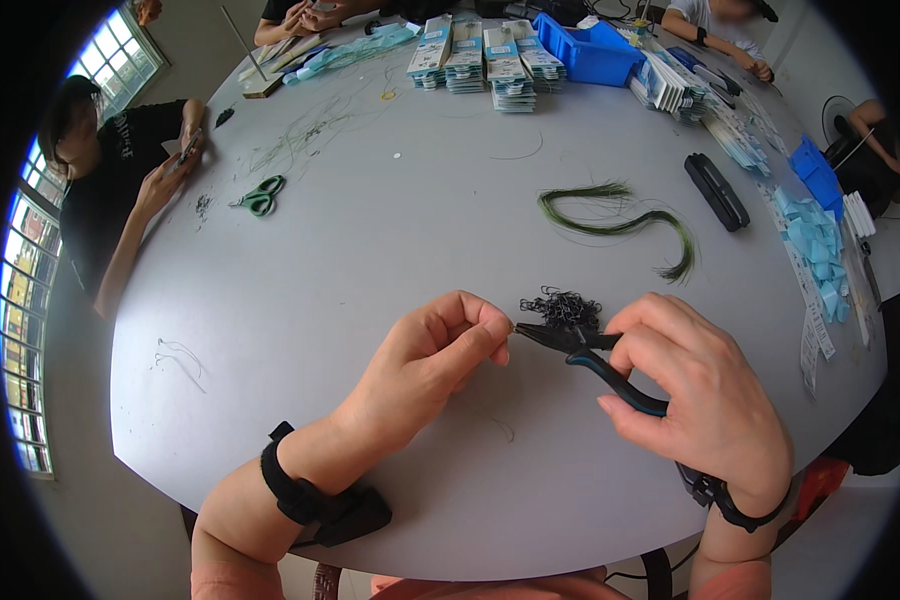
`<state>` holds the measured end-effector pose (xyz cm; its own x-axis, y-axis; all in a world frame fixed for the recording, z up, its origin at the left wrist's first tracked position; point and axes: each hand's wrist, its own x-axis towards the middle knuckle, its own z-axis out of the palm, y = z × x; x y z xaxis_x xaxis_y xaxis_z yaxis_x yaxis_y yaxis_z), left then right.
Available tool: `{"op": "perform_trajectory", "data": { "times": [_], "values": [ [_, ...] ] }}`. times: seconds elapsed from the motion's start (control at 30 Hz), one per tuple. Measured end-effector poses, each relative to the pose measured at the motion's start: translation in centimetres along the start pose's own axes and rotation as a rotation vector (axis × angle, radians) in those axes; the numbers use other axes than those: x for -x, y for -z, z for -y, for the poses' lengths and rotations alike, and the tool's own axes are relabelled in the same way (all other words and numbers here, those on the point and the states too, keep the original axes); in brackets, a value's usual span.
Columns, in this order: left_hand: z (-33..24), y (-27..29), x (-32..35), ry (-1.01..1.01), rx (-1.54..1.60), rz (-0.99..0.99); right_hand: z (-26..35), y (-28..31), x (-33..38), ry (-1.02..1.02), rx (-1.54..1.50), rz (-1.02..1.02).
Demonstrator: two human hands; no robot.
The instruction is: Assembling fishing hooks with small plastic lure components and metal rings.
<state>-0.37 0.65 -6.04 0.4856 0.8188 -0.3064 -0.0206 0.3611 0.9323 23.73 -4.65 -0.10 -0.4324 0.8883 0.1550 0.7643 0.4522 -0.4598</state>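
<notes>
My left hand (430,355) is closed in a pinch, thumb against forefinger, near the middle of the table. What it pinches is too small to make out. My right hand (695,385) grips black pliers (622,383) with blue-trimmed handles. Their jaws point left and meet the fingertips of my left hand. Just behind the jaws lies a pile of small black wire-like pieces (567,307). A short thin strand (506,430) rests on the table below my hands. Farther back curves a bundle of green line (620,226).
Green scissors (261,197) lie at left, thin strands (180,362) nearer. A black case (716,192) sits right of the bundle. Stacked cards (505,70), a blue bin (590,58) and light-blue strips (818,250) line the far and right sides. Other people sit around the table.
</notes>
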Motion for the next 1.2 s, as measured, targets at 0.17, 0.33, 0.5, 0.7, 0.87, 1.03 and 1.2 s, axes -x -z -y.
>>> {"op": "perform_trajectory", "data": {
  "times": [0.17, 0.33, 0.5, 0.7, 0.87, 1.03, 1.2],
  "values": [
    [0.1, 0.0, -0.1, 0.005, 0.011, 0.005, 0.0, 0.0, 0.0, -0.003, -0.016, 0.002],
    [0.1, 0.0, -0.1, 0.009, -0.001, 0.004, 0.1, 0.3, 0.0, -0.023, -0.030, 0.015],
    [0.0, 0.0, 0.0, 0.002, -0.052, 0.008, 0.2, 0.5, 0.2, -0.068, -0.082, 0.046],
    [0.0, 0.0, 0.0, 0.010, -0.042, -0.013, -0.3, 0.8, 0.3, -0.028, -0.044, -0.051],
    [0.1, 0.1, -0.1, 0.021, 0.020, -0.028, -0.1, 0.7, 0.3, -0.051, -0.056, -0.002],
    [0.2, 0.3, -0.1, 0.013, 0.053, -0.022, 0.2, 0.1, 0.1, -0.028, -0.006, -0.037],
    [0.4, 0.5, -0.2, 0.010, 0.102, -0.025, 0.6, -0.3, 0.0, -0.013, 0.025, -0.058]
  ]
}}
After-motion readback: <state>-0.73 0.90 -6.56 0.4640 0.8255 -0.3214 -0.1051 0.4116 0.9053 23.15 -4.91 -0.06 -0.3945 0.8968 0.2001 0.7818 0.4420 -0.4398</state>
